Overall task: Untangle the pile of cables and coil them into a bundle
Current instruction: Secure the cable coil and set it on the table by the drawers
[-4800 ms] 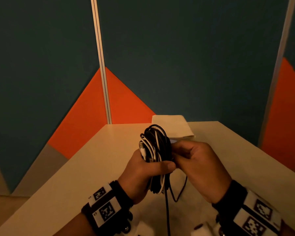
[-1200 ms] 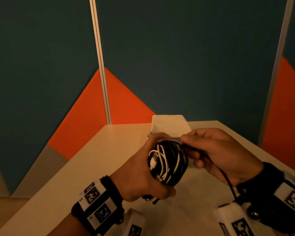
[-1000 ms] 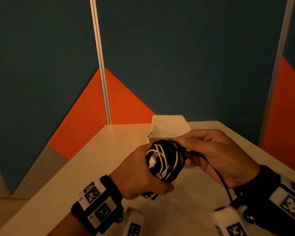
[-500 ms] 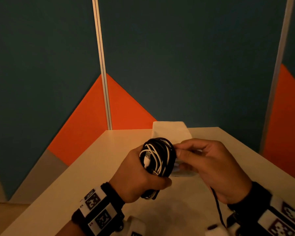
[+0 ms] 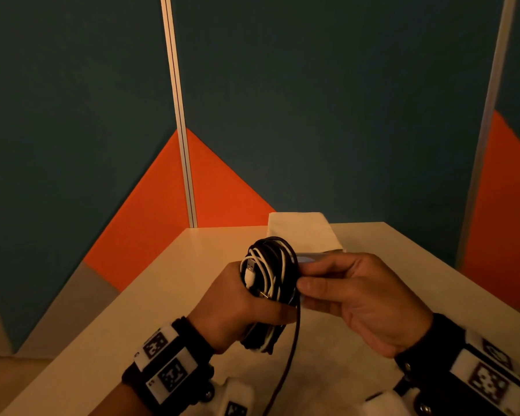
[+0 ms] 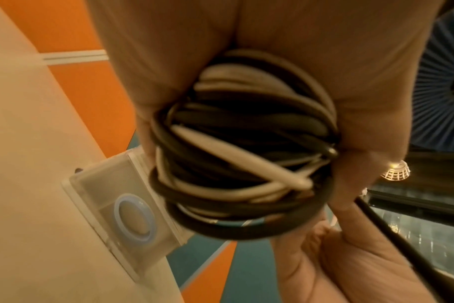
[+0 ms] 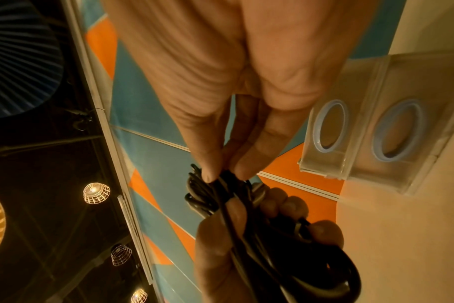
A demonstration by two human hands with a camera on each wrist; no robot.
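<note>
A coiled bundle of black and white cables [image 5: 269, 274] is held above the table, gripped round its middle by my left hand [image 5: 237, 301], thumb across the front. A white USB plug shows on its left side. My right hand [image 5: 305, 276] pinches the loose black cable [image 5: 288, 355] against the bundle's right edge, and the strand hangs down between my wrists. The left wrist view shows the bundle [image 6: 236, 155] in the palm. In the right wrist view, my right hand [image 7: 220, 174] pinches the black strand above the left hand [image 7: 233, 246].
A white table [image 5: 168, 295] lies under both hands, its left edge dropping to the floor. A white box [image 5: 300, 232] with a clear lid and blue ring [image 6: 132, 215] stands just behind the bundle. Teal and orange wall panels enclose the back and sides.
My right hand has carried the loose black strand from the far right round to the bundle's near right edge. The strand now hangs straight down. The left hand has kept its grip.
</note>
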